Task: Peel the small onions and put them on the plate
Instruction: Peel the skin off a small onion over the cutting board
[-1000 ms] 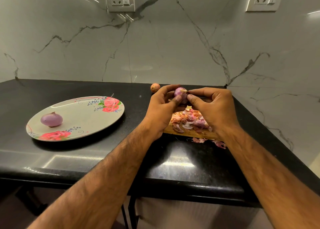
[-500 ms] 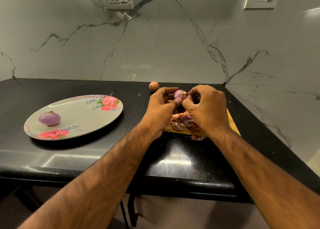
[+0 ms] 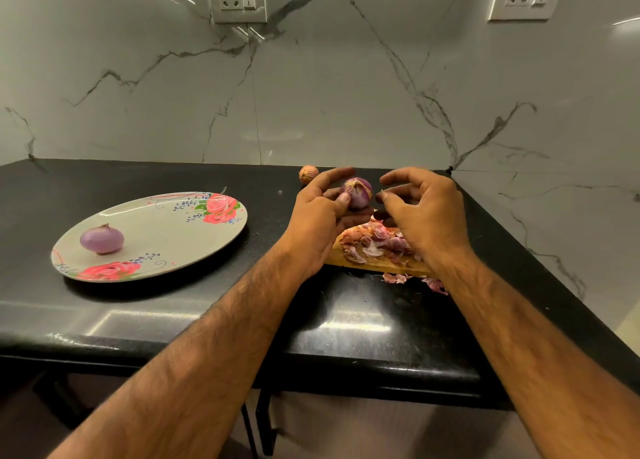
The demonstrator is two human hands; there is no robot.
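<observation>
Head view: our right hand (image 3: 427, 212) has drawn clear of the onion (image 3: 357, 192) gripped in our left hand (image 3: 317, 217); whether it pinches anything, we cannot tell. Peeling unfinished.

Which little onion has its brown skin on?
The small orange-brown onion by the wall, behind the left hand. The held onion and the plated onion look purple.

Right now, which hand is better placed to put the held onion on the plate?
Left. The left hand grips the onion and is nearer the plate; the right hand is apart from it.
</observation>
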